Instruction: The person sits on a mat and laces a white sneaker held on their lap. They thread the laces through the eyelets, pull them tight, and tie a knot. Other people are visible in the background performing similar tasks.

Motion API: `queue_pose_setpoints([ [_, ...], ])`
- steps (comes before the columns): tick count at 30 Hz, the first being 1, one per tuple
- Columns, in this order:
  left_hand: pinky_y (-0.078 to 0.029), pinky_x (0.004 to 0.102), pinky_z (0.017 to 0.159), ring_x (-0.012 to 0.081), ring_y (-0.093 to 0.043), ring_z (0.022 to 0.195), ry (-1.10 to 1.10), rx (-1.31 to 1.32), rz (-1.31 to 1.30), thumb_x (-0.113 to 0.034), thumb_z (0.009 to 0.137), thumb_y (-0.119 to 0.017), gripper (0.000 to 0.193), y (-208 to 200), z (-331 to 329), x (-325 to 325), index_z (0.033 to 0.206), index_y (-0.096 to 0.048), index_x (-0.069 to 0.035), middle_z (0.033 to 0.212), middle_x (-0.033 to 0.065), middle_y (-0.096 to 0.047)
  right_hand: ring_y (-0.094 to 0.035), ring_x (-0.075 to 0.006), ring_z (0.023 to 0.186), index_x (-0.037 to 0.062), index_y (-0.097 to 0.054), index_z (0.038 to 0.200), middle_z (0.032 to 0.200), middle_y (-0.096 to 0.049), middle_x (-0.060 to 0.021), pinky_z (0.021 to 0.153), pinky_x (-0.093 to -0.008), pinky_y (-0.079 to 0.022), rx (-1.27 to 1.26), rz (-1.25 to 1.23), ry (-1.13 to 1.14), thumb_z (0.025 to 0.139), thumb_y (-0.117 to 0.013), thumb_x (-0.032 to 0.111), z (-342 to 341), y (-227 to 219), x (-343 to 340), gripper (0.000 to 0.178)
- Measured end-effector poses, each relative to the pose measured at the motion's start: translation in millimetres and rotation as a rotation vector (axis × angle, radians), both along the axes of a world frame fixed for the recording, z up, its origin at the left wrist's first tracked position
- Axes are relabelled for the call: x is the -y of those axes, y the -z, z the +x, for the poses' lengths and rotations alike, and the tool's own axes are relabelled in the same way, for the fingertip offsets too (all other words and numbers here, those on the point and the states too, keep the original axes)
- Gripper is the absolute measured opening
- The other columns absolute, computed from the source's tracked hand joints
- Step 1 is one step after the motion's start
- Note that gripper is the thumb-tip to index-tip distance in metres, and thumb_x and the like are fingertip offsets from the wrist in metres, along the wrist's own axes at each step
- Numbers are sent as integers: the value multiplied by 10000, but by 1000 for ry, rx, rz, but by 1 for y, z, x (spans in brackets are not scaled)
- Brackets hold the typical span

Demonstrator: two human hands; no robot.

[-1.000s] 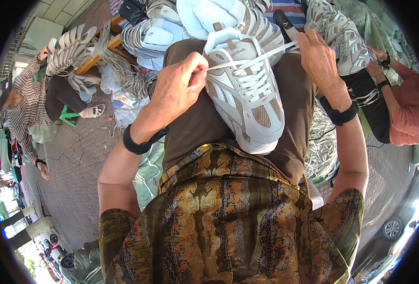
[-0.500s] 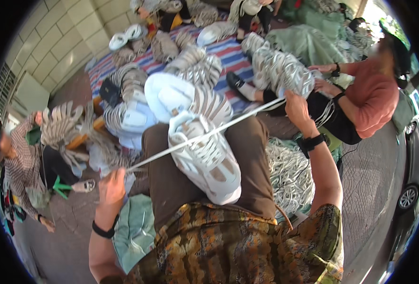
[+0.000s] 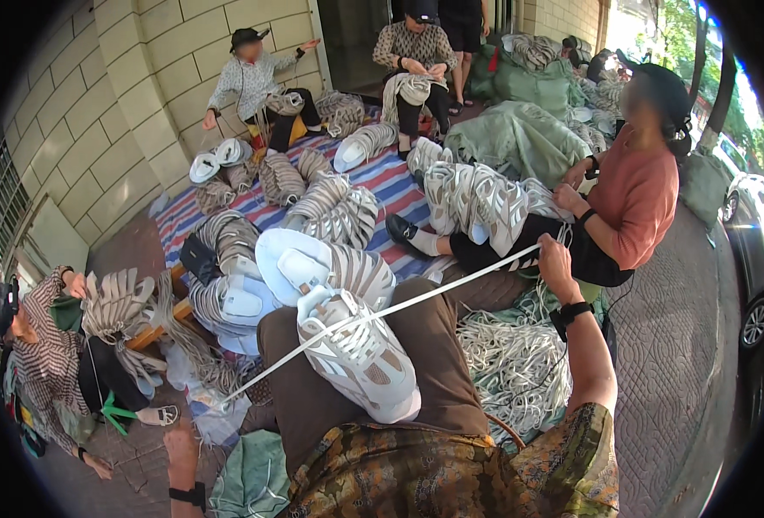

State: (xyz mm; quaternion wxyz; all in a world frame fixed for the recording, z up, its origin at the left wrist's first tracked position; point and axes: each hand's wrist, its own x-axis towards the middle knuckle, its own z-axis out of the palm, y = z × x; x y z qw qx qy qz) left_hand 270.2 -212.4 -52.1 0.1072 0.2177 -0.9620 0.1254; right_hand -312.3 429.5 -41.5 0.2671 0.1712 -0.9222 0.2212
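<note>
Across my lap lies a white-and-brown sneaker [image 3: 360, 354], its toe toward me and lacing across its front. A flat white shoelace [image 3: 434, 295] runs taut-looking and slanting over it. At the upper right end, my right hand [image 3: 556, 269] is closed on the lace. The lace's other end shows near a plastic bag at the lower left, apart from my left hand [image 3: 181, 449]. That hand is low beside my left thigh, its fingers too unclear to read. Just beyond the sneaker sits a stack of nested shoe uppers [image 3: 360, 272] with a pale sole side facing up.
A heap of white laces [image 3: 520, 354] lies by my right thigh, a green sack [image 3: 251, 475] by my left. More shoe stacks [image 3: 334, 211] cover a striped sheet [image 3: 399, 194]. One person in pink [image 3: 632, 198] sits at right, another [image 3: 50, 345] at left; others sit farther back.
My view has tilted up, showing more people at the back. My left hand has dropped lower, and the lace end now shows apart from it. The right hand still grips the lace.
</note>
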Motion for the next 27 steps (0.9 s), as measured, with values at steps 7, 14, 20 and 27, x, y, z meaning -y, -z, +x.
queue_pose_setpoints([
  [7,-441,497,571,375,-607,649,-41,34,-80,-60,741,-612,66,24,16,10,756,-549,-48,659,168,-576,-615,-453,755,30,-594,947,757,-627,-257,668,-525,-469,28,9,125,848,-513,52,0,24,-35,129],
  [14,-466,481,631,372,-620,744,-67,81,-23,-93,728,-659,91,22,7,10,784,-603,-47,744,171,-597,-686,-211,662,9,-551,1064,701,-663,-126,601,-324,-534,111,-320,-158,877,-475,-25,17,23,13,204],
  [20,-490,478,650,355,-629,788,-58,201,-4,-47,716,-605,125,50,24,29,837,-636,-36,822,165,-623,-606,-119,665,-17,-542,971,761,-654,-79,580,-252,-478,513,-689,-739,936,-479,53,52,-13,133,100],
  [27,-477,505,616,409,-612,699,-58,93,70,-18,774,-557,126,66,23,32,881,-622,-18,758,208,-623,-557,-68,800,1,-630,928,805,-617,7,740,-234,-449,710,-687,-1019,899,-622,91,111,-28,239,95],
])
